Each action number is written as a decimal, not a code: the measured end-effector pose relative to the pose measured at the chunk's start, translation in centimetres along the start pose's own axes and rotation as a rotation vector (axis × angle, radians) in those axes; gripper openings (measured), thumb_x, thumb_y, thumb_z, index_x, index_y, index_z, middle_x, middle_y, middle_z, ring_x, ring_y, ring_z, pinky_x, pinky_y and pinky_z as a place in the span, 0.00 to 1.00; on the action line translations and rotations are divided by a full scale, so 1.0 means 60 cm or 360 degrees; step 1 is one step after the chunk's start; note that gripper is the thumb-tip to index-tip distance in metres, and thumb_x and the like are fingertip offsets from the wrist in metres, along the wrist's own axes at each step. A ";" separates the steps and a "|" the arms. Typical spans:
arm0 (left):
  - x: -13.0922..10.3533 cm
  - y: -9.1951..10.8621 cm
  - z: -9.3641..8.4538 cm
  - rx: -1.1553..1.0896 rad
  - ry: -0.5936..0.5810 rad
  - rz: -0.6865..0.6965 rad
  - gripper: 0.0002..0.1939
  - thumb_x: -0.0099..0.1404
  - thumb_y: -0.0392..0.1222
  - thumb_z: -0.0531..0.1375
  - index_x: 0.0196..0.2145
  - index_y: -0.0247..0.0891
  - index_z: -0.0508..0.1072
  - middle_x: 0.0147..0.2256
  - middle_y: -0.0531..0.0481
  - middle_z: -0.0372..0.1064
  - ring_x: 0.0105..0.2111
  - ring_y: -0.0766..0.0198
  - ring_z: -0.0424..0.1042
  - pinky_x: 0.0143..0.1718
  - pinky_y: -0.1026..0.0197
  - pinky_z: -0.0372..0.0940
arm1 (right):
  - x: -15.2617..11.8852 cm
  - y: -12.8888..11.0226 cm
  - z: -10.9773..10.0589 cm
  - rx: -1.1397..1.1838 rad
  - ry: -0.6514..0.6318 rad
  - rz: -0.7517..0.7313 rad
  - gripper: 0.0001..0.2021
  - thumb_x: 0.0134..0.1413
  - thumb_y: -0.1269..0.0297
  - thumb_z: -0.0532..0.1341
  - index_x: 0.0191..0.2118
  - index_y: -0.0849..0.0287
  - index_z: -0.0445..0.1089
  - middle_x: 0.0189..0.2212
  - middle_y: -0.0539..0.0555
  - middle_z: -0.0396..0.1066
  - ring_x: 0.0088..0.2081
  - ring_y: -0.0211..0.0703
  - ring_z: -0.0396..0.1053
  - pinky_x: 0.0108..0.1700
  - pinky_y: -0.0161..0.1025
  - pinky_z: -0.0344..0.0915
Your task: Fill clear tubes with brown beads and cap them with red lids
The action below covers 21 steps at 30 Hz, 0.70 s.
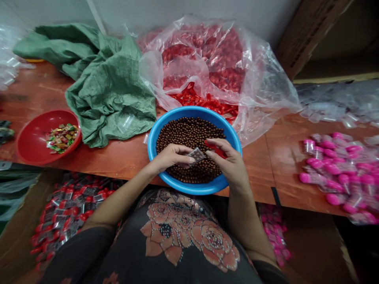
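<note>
A blue basin full of small round brown balls stands at the table's front edge. Over the balls, my left hand is closed on a small clear plastic container with brown balls showing inside. Opposite it, my right hand grips a red plastic cap between thumb and fingers. The cap is apart from the container, just to its right. The cap's exact shape is partly hidden by the fingers.
Behind the basin lies a clear bag of red plastic pieces. Left are a green woven sack and a red bowl of wrapped sweets. Pink-capped containers lie right; red-capped ones fill a box below left.
</note>
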<state>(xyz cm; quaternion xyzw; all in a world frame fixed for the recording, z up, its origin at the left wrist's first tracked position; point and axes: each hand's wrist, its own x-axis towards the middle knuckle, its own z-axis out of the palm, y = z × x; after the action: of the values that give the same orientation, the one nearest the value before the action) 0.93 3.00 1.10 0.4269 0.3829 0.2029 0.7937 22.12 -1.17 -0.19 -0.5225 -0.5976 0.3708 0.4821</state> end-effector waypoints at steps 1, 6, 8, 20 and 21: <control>-0.001 -0.001 -0.001 -0.0010 0.0010 -0.0001 0.20 0.50 0.39 0.70 0.43 0.35 0.80 0.39 0.45 0.78 0.34 0.67 0.73 0.38 0.61 0.71 | -0.001 0.000 -0.003 -0.0090 -0.0016 -0.0054 0.11 0.58 0.64 0.64 0.47 0.47 0.75 0.48 0.52 0.71 0.53 0.43 0.68 0.60 0.49 0.65; -0.006 -0.005 -0.010 -0.0010 -0.0011 0.0014 0.21 0.50 0.39 0.71 0.44 0.36 0.80 0.37 0.46 0.77 0.33 0.67 0.73 0.37 0.61 0.71 | -0.003 -0.005 -0.005 -0.0290 -0.0335 -0.0210 0.11 0.63 0.63 0.59 0.47 0.47 0.75 0.47 0.53 0.69 0.52 0.43 0.68 0.57 0.48 0.66; -0.007 -0.008 -0.015 -0.0002 -0.0048 0.0023 0.20 0.51 0.40 0.71 0.44 0.37 0.80 0.36 0.47 0.77 0.32 0.68 0.73 0.37 0.62 0.71 | -0.002 -0.006 -0.005 -0.0298 -0.0394 -0.0251 0.10 0.63 0.63 0.59 0.47 0.47 0.74 0.47 0.53 0.69 0.52 0.43 0.68 0.56 0.47 0.67; -0.019 -0.023 0.002 -0.0124 -0.0014 0.0081 0.20 0.51 0.40 0.71 0.44 0.36 0.80 0.37 0.47 0.77 0.33 0.66 0.74 0.38 0.60 0.71 | -0.028 0.020 -0.009 0.0349 -0.0009 0.0170 0.20 0.62 0.62 0.59 0.59 0.44 0.63 0.61 0.52 0.66 0.54 0.46 0.72 0.57 0.52 0.71; -0.018 -0.024 0.011 -0.0140 -0.0035 0.0068 0.20 0.51 0.39 0.71 0.43 0.36 0.80 0.37 0.47 0.77 0.34 0.66 0.74 0.38 0.60 0.71 | -0.031 0.016 -0.004 0.0437 -0.0028 0.0150 0.21 0.63 0.62 0.58 0.60 0.43 0.62 0.62 0.52 0.65 0.56 0.46 0.71 0.58 0.53 0.70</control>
<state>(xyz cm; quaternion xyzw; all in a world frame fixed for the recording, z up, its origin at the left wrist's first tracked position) 0.79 1.17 0.59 0.4019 0.3556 0.2317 0.8114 22.59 -2.85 -1.37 -0.4758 -0.5203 0.4760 0.5258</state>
